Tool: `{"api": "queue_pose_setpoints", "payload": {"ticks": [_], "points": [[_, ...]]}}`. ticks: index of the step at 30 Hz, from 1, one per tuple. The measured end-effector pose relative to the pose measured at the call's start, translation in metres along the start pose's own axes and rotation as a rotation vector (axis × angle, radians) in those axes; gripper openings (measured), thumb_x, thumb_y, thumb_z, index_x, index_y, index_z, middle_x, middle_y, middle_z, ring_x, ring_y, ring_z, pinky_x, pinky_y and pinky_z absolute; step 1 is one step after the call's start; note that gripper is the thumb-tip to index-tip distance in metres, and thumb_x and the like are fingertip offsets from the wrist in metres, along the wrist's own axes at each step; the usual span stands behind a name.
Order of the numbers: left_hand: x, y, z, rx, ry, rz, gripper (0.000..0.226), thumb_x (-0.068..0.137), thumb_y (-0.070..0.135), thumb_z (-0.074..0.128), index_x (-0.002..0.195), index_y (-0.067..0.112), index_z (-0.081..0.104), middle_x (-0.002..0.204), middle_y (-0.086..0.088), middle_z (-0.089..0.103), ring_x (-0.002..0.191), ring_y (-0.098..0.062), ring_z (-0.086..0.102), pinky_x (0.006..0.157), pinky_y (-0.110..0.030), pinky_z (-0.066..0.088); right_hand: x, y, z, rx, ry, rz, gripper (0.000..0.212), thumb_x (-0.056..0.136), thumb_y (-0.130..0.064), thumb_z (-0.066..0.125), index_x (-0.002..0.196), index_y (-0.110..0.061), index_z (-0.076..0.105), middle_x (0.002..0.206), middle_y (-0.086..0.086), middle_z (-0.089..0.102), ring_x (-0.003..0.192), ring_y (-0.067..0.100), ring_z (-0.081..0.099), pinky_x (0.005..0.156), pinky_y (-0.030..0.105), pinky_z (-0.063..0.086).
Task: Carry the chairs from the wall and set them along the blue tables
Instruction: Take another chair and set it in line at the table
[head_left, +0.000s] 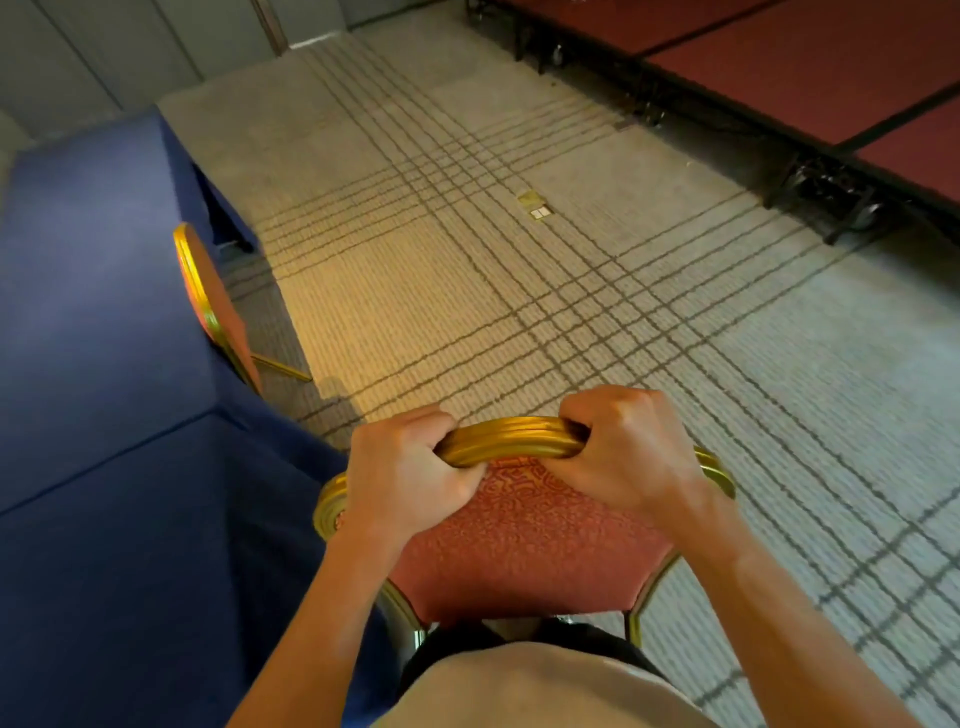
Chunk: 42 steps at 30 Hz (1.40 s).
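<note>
My bare forearms reach forward side by side; my left grip (400, 467) and right grip (623, 452) curl, knuckles up, round the chair (519, 540) back.

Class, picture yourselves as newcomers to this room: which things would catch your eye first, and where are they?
Bottom centre, the left hand and right hand grip the top rail of a gold-framed red chair. At left, a second chair stands beside the blue-clothed table. Along the upper right run red stage platforms.
</note>
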<state>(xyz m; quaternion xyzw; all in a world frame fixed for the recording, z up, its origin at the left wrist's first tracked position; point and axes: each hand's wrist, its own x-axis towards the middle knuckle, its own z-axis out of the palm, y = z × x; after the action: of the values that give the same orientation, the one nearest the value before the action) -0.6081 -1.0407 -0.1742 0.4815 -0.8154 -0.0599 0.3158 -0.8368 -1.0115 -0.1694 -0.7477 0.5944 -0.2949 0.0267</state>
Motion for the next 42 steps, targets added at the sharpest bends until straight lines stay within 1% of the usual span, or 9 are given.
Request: {"api": "queue_pose_setpoints", "payload": {"ticks": [3,5,11,14,17,21,26,35,42], "points": [[0.025,-0.010,0.008,0.027,0.022,-0.037,0.034,0.069,0.039,0.073,0.056,0.028,0.043,0.055,0.015,0.043,0.051,-0.004,0.041,0.044,-0.026,0.037,0.039,0.017,0.008,0.009,-0.010,-0.067,0.035,0.074,-0.049,0.061,0.057,-0.022,0.047,0.056,-0.015,0.038,0.051,0.010,0.035,0.051,0.024,0.030],[0.044,-0.021,0.016,0.041,0.030,-0.072,0.030,0.069,0.041,0.071,0.054,0.023,0.051,0.055,0.011,0.050,0.051,-0.009,0.049,0.044,-0.030,0.042,0.066,0.030,0.014,0.020,-0.013,-0.110,0.035,0.074,-0.048,0.062,0.056,-0.022,0.046,0.056,-0.016,0.036,0.051,0.010,0.033,0.052,0.023,0.027],[0.106,-0.071,0.043,0.101,0.057,-0.133,0.031,0.067,0.040,0.076,0.056,0.024,0.052,0.057,0.009,0.053,0.052,-0.011,0.053,0.044,-0.033,0.044,0.150,0.062,0.052,0.034,-0.055,-0.145,0.035,0.072,-0.049,0.061,0.056,-0.024,0.043,0.054,-0.014,0.039,0.050,0.012,0.036,0.051,0.025,0.029],[0.147,-0.104,0.056,0.103,0.046,-0.178,0.034,0.066,0.041,0.074,0.055,0.024,0.046,0.055,0.007,0.053,0.051,-0.012,0.053,0.044,-0.032,0.043,0.202,0.079,0.080,0.015,-0.078,-0.143,0.038,0.071,-0.052,0.059,0.055,-0.020,0.047,0.052,-0.008,0.047,0.049,0.017,0.046,0.050,0.025,0.033],[0.188,-0.143,0.071,0.105,0.017,-0.222,0.033,0.065,0.037,0.079,0.055,0.020,0.053,0.055,0.007,0.055,0.052,-0.013,0.055,0.046,-0.036,0.045,0.255,0.094,0.110,0.008,-0.127,-0.129,0.036,0.068,-0.052,0.059,0.055,-0.020,0.050,0.052,-0.008,0.051,0.049,0.017,0.050,0.049,0.028,0.039],[0.255,-0.198,0.083,0.075,0.018,-0.233,0.031,0.063,0.034,0.077,0.054,0.018,0.053,0.055,0.005,0.055,0.051,-0.018,0.056,0.045,-0.037,0.046,0.332,0.106,0.139,0.014,-0.125,-0.137,0.035,0.071,-0.051,0.059,0.055,-0.023,0.044,0.051,-0.011,0.043,0.048,0.013,0.044,0.052,0.025,0.029],[0.324,-0.242,0.084,0.094,0.052,-0.243,0.030,0.065,0.037,0.077,0.056,0.018,0.055,0.057,0.004,0.058,0.055,-0.018,0.058,0.047,-0.036,0.046,0.419,0.114,0.155,0.000,-0.108,-0.177,0.033,0.068,-0.050,0.059,0.056,-0.025,0.041,0.054,-0.015,0.036,0.051,0.010,0.038,0.053,0.024,0.029],[0.421,-0.326,0.086,0.147,0.159,-0.198,0.029,0.064,0.037,0.075,0.056,0.020,0.053,0.056,0.006,0.054,0.051,-0.016,0.053,0.041,-0.033,0.041,0.550,0.126,0.201,0.023,-0.102,-0.282,0.034,0.074,-0.050,0.060,0.059,-0.029,0.039,0.057,-0.015,0.038,0.050,0.010,0.038,0.051,0.023,0.025],[0.510,-0.416,0.117,0.174,0.154,-0.334,0.030,0.068,0.044,0.063,0.054,0.019,0.057,0.054,0.005,0.056,0.048,-0.017,0.054,0.041,-0.033,0.042,0.677,0.160,0.288,0.062,-0.173,-0.290,0.035,0.070,-0.046,0.066,0.056,-0.027,0.040,0.054,-0.014,0.039,0.050,0.009,0.041,0.053,0.024,0.030]]}}
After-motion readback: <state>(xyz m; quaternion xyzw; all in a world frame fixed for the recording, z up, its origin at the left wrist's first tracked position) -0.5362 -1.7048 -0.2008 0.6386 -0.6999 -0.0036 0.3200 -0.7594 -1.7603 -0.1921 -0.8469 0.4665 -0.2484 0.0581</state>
